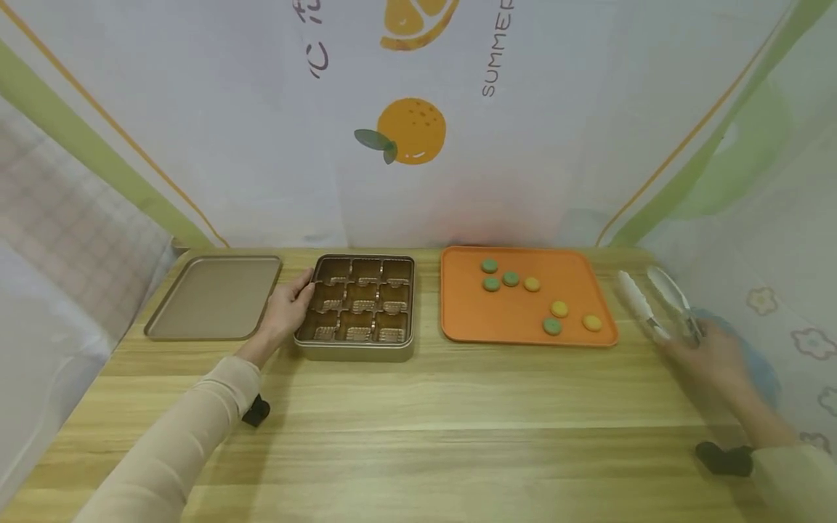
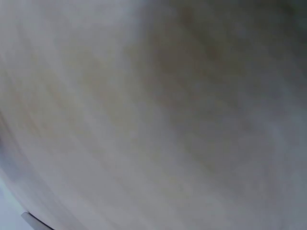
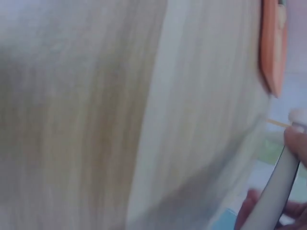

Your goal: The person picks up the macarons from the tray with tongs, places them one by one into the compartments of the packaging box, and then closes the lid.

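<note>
My left hand [image 1: 286, 309] rests against the left side of a bronze-coloured square box [image 1: 356, 353], its fingers lying along the wall. A brown insert [image 1: 362, 296] divides the box into several small compartments with no macarons visible in them. Over at the right end of the table, my right hand [image 1: 709, 356] holds a pair of tongs [image 1: 670, 294] with pale tips. The tong arms are spread apart, with nothing between the tips. In the right wrist view, fingers curl around a tong arm [image 3: 273, 199]. The left wrist view shows mostly blurred table.
An orange tray [image 1: 484, 319] right of the box carries several green macarons [image 1: 510, 278] and yellow macarons [image 1: 559, 309]. A flat bronze lid or tray [image 1: 219, 298] lies at the left. Something blue [image 1: 752, 363] is behind the right hand. A printed curtain [image 1: 275, 167] closes the back.
</note>
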A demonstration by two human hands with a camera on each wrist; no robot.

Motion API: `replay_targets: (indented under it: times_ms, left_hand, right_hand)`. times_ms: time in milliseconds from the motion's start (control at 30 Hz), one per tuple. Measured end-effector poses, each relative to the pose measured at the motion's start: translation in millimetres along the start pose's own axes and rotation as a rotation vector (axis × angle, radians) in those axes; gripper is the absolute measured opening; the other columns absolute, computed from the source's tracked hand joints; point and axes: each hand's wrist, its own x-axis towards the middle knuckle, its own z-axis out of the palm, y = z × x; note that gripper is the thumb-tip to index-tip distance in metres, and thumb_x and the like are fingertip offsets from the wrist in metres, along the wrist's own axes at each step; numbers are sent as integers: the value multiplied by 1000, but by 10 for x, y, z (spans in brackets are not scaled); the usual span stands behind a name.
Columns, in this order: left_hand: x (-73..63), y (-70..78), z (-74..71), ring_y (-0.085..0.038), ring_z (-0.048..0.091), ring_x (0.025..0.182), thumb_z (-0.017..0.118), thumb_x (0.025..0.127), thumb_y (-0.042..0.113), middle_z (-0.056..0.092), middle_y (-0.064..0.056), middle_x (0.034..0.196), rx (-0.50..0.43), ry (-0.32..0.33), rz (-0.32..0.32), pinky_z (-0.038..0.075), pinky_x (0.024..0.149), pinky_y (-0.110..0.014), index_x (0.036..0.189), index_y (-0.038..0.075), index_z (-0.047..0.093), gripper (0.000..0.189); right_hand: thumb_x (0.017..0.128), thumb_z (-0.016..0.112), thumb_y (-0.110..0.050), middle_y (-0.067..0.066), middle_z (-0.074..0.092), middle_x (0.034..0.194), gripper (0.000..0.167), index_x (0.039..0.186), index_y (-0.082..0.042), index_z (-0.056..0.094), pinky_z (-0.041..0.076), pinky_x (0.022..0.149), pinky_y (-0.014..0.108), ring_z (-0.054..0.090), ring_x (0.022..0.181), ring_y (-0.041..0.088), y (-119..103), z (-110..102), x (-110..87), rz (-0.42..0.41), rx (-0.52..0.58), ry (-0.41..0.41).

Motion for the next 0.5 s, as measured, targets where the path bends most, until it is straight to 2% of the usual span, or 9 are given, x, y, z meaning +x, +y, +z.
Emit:
replay_targets:
  times_ms: [33, 100, 167, 267, 333, 400, 500]
  left_hand:
    - [-1, 0, -1, -36, 29, 137, 35, 104, 19, 28, -18, 150, 5, 2, 1, 29, 111, -48, 147, 0, 25, 48]
    - [-3, 1, 0, -36, 30, 137, 36, 104, 19, 29, -19, 150, 13, 9, 2, 29, 111, -48, 147, 0, 26, 48]
    - [-4, 1, -1, -37, 30, 137, 36, 103, 19, 30, -19, 149, 18, 16, 0, 29, 111, -48, 147, 1, 27, 48]
    - [-7, 4, -1, -36, 29, 137, 36, 103, 20, 30, -19, 149, 22, 16, -7, 28, 111, -48, 147, 2, 27, 48]
    - [-8, 6, -1, -36, 28, 137, 36, 104, 20, 30, -18, 149, 19, 12, -12, 28, 111, -48, 147, 2, 27, 48]
    - [-7, 10, -2, -36, 28, 138, 36, 104, 20, 30, -18, 149, 15, 7, -16, 27, 112, -48, 147, 2, 26, 48]
    - [-1, 12, -1, -36, 28, 138, 36, 103, 20, 30, -19, 149, 8, 5, -14, 27, 112, -47, 147, 1, 27, 48]
  right_hand:
    - [87, 67, -22, 44, 50, 99, 60, 114, 25, 42, 48, 66, 58, 51, 83, 55, -2, -10, -5, -28, 7, 8]
    - [86, 68, -20, 48, 45, 109, 66, 121, 26, 38, 48, 68, 58, 49, 89, 57, -12, -49, -15, -77, 17, 5]
    - [84, 71, -18, 42, 52, 101, 63, 121, 23, 43, 50, 60, 43, 55, 79, 43, -24, -93, -31, -131, 0, 14]
    - [80, 75, -19, 27, 58, 86, 60, 120, 17, 49, 37, 49, 24, 48, 65, 16, -56, -168, -74, -183, -20, 2]
    - [78, 77, -20, 16, 59, 77, 59, 118, 14, 53, 34, 46, 21, 42, 60, 5, -68, -213, -106, -230, -50, -5]
    - [75, 79, -20, 12, 61, 76, 58, 117, 12, 56, 35, 46, 21, 41, 60, 0, -77, -254, -140, -270, -80, -10]
    - [72, 81, -20, 18, 64, 79, 58, 114, 12, 57, 42, 47, 22, 45, 60, -1, -77, -306, -185, -329, -128, -11]
